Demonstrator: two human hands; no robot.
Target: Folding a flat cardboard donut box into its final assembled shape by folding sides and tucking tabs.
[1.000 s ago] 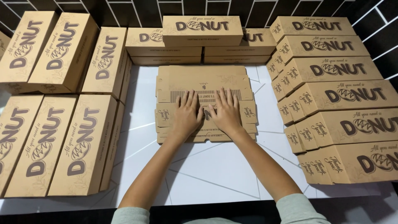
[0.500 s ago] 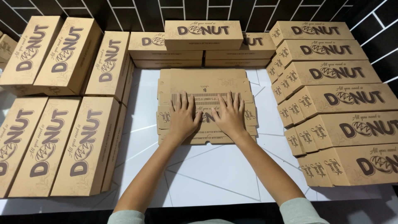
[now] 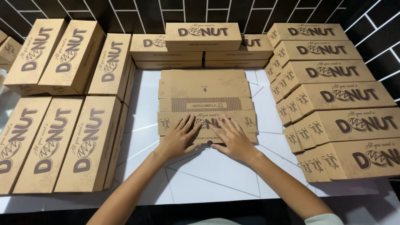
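Both hands lie flat and spread, grasping nothing: the left hand [image 3: 179, 136] and the right hand [image 3: 232, 137] press their palms side by side on the near part of a flat, unfolded brown cardboard box blank [image 3: 206, 89] that sits in the middle of the white table [image 3: 212, 175], its near edge just under the fingers and its far edge almost touching the boxes behind it. Judging by how things lie, the work is well along: many brown printed cardboard boxes are already folded and closed, while this blank is still entirely flat, no flap raised, so its whole folding seems left to do. It looks like more than one sheet is stacked there, though the layers are hard to count. Finished boxes ring the blank on three sides: a row of long boxes on the left [image 3: 89, 148], a low stack at the back [image 3: 203, 36], and a stepped stack on the right [image 3: 339, 125] leaning in overlapped rows. The open room is narrow: strips of bare table run between the blank and the left row and between it and the right stack, and the widest free patch is the near one, between the blank and the table's front edge, where the forearms come in.
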